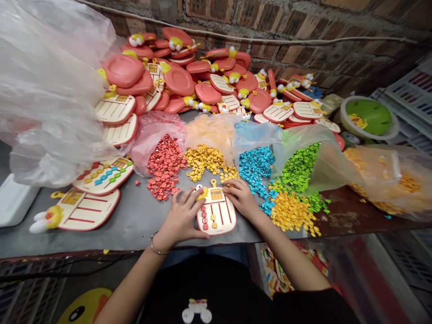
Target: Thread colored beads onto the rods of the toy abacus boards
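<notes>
Red-edged cream board (216,211) lies flat on the grey metal worktop (135,227), directly in front of the person. It has a yellow duck head (201,192) at top left, a column of red beads (204,216) down its left side and a couple of yellow beads (213,221) mid-board.

Hands are both on the board. Left hand (180,217) is open, fingers spread across the upper-left corner, fingertips at the duck head. Right hand (241,198) has its fingers lightly curled on the top-right edge; can't tell if they're pinching a bead. Silver bangle (157,245) on the left wrist.

Loose bead heaps sit just past the board, in open plastic bags: red (164,168), yellow (204,161), blue (255,166), green (299,168). A second yellow heap (292,211) spills onto the worktop beside the right hand.

Left of the hands: a board with coloured beads (103,176) and a board with no beads (79,209). Behind, a big pile of pink-backed boards (178,81) sits against the brick wall (270,22), with a clear plastic sheet (47,90) at far left.
</notes>
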Demonstrator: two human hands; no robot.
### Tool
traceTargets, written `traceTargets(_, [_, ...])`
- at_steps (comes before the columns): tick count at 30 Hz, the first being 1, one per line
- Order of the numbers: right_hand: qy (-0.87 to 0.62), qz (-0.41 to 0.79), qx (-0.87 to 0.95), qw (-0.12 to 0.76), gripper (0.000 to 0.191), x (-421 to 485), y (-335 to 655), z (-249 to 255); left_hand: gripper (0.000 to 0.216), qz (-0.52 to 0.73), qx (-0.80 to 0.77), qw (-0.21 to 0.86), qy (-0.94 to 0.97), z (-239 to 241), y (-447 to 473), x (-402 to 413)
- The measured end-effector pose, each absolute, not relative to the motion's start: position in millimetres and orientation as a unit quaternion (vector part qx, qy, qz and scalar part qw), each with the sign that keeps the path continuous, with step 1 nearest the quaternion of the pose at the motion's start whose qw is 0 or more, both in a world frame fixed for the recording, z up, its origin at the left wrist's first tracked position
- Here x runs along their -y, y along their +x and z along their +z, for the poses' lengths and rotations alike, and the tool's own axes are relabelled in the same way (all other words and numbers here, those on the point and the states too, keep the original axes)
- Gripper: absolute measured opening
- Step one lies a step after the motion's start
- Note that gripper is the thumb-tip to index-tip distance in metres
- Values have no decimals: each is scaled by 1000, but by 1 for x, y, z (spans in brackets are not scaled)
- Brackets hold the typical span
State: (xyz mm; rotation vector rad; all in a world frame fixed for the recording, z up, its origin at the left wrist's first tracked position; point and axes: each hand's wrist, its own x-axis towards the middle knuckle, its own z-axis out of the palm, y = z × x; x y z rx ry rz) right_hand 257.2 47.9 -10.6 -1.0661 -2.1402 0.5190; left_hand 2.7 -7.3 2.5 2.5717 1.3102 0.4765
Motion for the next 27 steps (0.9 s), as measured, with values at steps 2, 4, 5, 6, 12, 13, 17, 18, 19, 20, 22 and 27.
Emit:
traceTargets(2, [-403,199,829,333,13,-43,259,-10,95,162,-447,111,873,3,3,8])
traceTargets(4, [-388,219,834,325,14,-37,262,-7,95,161,-450,114,871,3,3,8])
traceTargets(5, [-387,230,833,322,14,-33,263,-5,95,160,-450,115,871,3,3,7])
traceTargets(6, [-391,240,830,319,14,-31,263,-3,95,159,-450,116,871,3,3,7])
traceTargets(12, [-378,317,816,302,14,-34,250,3,94,151,-442,116,877,3,2,6])
traceTargets(13, [-380,323,811,307,14,-35,246,2,95,151,-446,114,875,3,2,6])
traceTargets(17, [-422,321,776,341,13,-35,233,-8,95,148,-449,112,874,3,1,6])
traceTargets(18, [-431,315,770,350,13,-34,230,-10,95,146,-447,113,875,3,1,6])
traceTargets(19, [-434,312,767,355,12,-33,227,-12,94,145,-446,114,876,3,1,6])
traceTargets(20, [-429,313,769,356,11,-32,224,-12,94,145,-445,115,876,3,1,6])
traceTargets(22, [-398,338,784,335,9,-33,222,-9,95,145,-446,115,875,3,1,6])
traceTargets(27, [-312,454,801,234,18,-53,238,14,95,149,-447,117,874,2,0,6])
